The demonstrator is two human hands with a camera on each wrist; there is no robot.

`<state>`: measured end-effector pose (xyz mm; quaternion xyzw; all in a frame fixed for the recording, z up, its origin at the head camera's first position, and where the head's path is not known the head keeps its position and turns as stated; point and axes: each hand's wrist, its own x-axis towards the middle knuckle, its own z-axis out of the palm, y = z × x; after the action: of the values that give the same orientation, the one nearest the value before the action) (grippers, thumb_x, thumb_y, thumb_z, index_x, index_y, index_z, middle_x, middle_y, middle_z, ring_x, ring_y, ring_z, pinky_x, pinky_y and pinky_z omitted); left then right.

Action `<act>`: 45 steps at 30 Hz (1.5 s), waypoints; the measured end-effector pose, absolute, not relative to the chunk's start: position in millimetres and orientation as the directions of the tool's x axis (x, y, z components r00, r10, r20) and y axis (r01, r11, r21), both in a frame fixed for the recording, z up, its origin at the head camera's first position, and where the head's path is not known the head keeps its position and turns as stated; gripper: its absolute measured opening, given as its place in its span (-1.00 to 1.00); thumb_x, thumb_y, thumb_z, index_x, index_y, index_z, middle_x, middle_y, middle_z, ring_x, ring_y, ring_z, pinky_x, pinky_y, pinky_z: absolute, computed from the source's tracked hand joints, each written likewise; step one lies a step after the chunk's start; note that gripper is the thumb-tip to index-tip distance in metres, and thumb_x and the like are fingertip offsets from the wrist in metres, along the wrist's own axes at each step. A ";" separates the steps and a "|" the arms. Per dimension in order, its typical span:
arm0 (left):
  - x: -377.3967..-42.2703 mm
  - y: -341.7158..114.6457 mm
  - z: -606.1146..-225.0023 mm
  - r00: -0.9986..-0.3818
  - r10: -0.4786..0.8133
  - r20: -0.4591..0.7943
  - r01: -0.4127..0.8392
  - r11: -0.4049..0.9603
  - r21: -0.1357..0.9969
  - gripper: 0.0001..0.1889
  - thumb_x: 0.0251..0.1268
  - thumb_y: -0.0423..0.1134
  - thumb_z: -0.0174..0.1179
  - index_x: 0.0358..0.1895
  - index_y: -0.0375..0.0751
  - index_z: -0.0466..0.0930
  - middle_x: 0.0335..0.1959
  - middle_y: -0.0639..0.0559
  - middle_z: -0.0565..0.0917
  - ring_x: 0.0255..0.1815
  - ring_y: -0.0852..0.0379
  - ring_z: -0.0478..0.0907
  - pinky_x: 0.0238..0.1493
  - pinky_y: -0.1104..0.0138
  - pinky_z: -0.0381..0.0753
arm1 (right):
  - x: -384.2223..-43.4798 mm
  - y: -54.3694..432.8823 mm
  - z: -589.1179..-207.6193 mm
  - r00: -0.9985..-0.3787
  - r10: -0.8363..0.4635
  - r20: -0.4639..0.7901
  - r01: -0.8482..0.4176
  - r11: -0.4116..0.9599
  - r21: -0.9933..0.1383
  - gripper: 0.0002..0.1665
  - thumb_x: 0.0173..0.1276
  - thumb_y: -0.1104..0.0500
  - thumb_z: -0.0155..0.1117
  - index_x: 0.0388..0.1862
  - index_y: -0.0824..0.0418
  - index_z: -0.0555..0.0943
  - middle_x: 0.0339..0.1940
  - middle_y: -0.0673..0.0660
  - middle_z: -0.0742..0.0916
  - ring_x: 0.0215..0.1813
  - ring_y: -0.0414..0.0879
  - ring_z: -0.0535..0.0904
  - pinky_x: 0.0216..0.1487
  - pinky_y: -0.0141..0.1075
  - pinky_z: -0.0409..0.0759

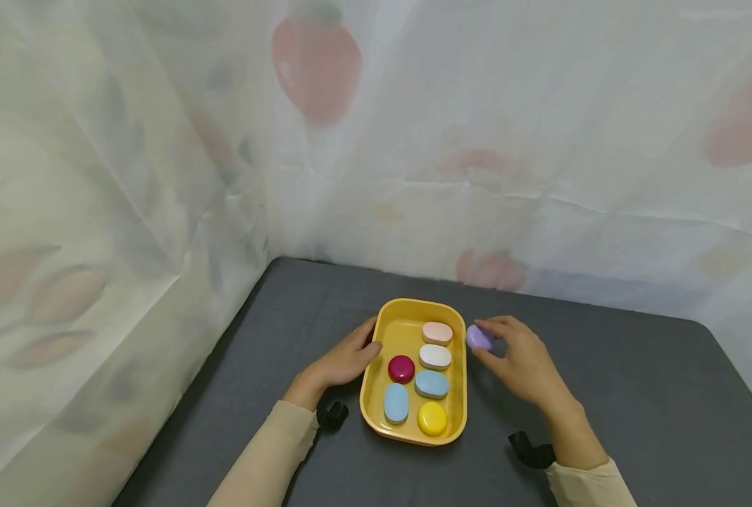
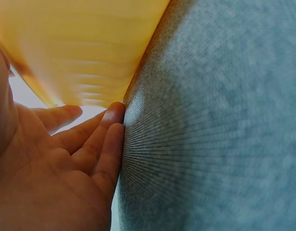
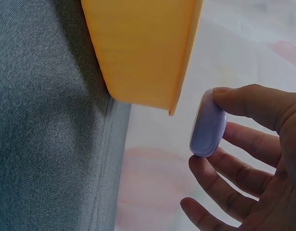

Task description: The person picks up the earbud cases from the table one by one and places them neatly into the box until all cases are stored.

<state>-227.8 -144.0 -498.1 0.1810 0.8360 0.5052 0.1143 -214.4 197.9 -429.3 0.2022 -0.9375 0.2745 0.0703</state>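
A yellow tray [image 1: 408, 310] stands on the dark grey table. My left hand [image 1: 346, 359] holds it at the left side, thumb over the rim and fingers against the outer wall [image 2: 85, 43]. Just outside the tray's right rim, my right hand [image 1: 524, 362] pinches a smooth purple oval piece [image 3: 208, 126] between thumb and fingertips, raised off the table. Inside the tray lie a pink oval piece [image 1: 437, 333], a white one [image 1: 435, 357], a light blue one [image 1: 431, 384], another light blue one [image 1: 396, 403], a dark red round piece [image 1: 401, 369] and a yellow round piece [image 1: 432, 419].
The grey table [image 1: 629, 380] extends to both sides of the tray. Behind it and on the left hang pale curtains [image 1: 528, 127] with fruit and leaf prints. Black curved wrist mounts [image 1: 533, 451] sit near both wrists.
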 end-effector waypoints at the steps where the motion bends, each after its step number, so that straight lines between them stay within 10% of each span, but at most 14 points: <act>1: -228.1 -143.3 -498.5 -0.908 0.420 -0.008 0.187 0.420 0.888 -0.35 0.70 -0.15 -0.10 0.71 -0.04 -0.06 0.69 -0.10 0.11 0.65 -0.07 0.15 0.58 -0.11 0.18 | -214.2 197.5 -428.9 -0.908 -0.341 0.242 -0.417 0.767 -0.487 -0.42 0.35 0.08 0.50 0.33 0.20 0.65 0.18 0.21 0.70 0.13 0.13 0.65 0.10 0.15 0.61; 45: -227.1 -144.3 -497.4 -0.911 0.412 -0.021 0.182 0.447 0.876 -0.35 0.69 -0.15 -0.11 0.71 -0.03 -0.06 0.68 -0.07 0.13 0.64 -0.05 0.17 0.58 -0.07 0.20 | -218.3 158.2 -419.9 -0.836 -0.505 0.215 -0.546 0.720 -0.428 -0.44 0.34 0.06 0.51 0.29 0.18 0.68 0.22 0.17 0.70 0.26 0.14 0.61 0.29 0.13 0.58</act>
<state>-227.1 -144.3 -497.4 0.1763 0.8425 0.4956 0.1164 -218.3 158.2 -419.9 0.2834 -0.9265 0.2438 0.0417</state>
